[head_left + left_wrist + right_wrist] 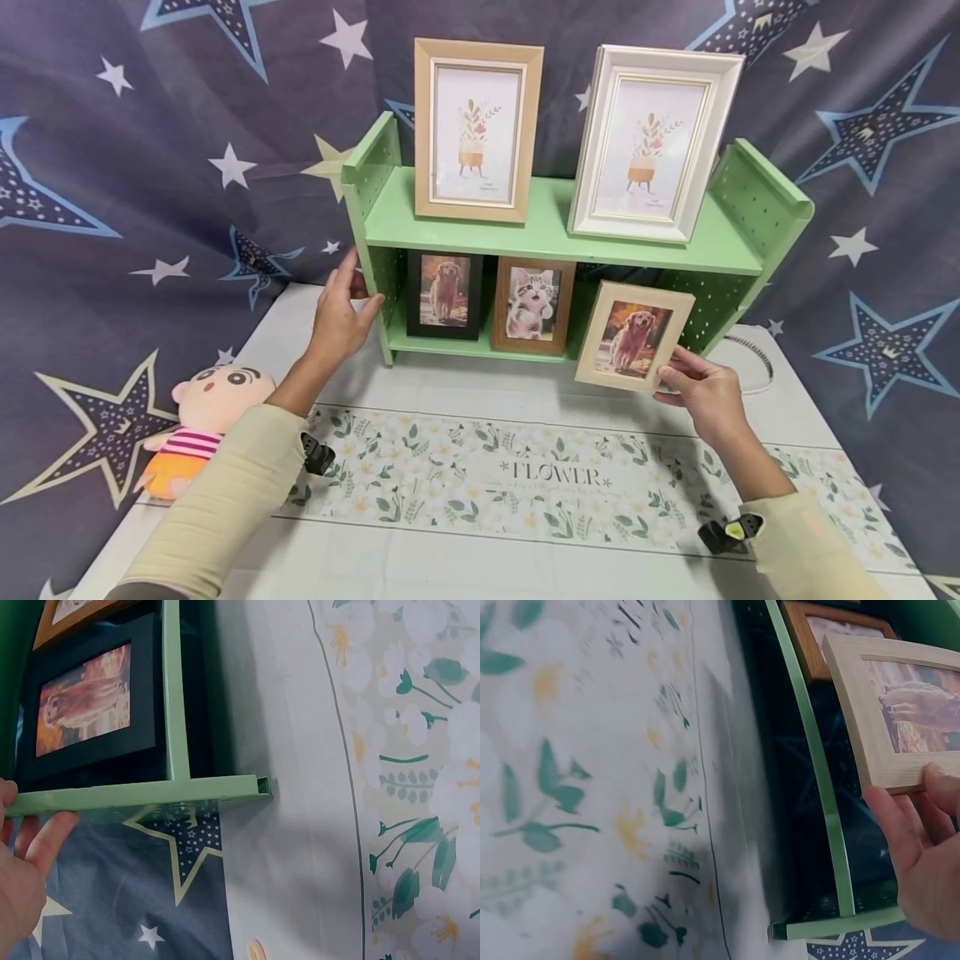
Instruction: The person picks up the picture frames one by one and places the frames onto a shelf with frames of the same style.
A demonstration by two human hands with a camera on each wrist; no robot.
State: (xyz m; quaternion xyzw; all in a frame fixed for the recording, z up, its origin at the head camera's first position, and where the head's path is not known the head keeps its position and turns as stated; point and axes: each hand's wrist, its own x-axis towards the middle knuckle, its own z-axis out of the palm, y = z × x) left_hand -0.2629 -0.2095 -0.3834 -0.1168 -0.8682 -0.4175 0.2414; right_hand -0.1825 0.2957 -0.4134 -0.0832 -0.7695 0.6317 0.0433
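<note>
My right hand (707, 397) pinches the lower right corner of a pale wood photo frame (680, 302) with a dog picture. It holds this frame tilted in front of the right lower bay of a green two-tier shelf (660, 254). In the right wrist view, the thumb lies on the face of the pale frame (851, 705), with fingers behind. At the shelf's left side panel, my left hand (341, 312) rests its fingertips against the panel's edge. Beside it on the lower tier stand a black frame (412, 300) and a brown wood frame (567, 308) with a kitten picture.
On the upper tier stand a tan frame (423, 133) and a white frame (600, 142), both with plant prints. A plush doll (225, 392) sits at the table's left. A flowered runner (480, 492) lies across the white table; a cord (768, 362) curves behind the right arm.
</note>
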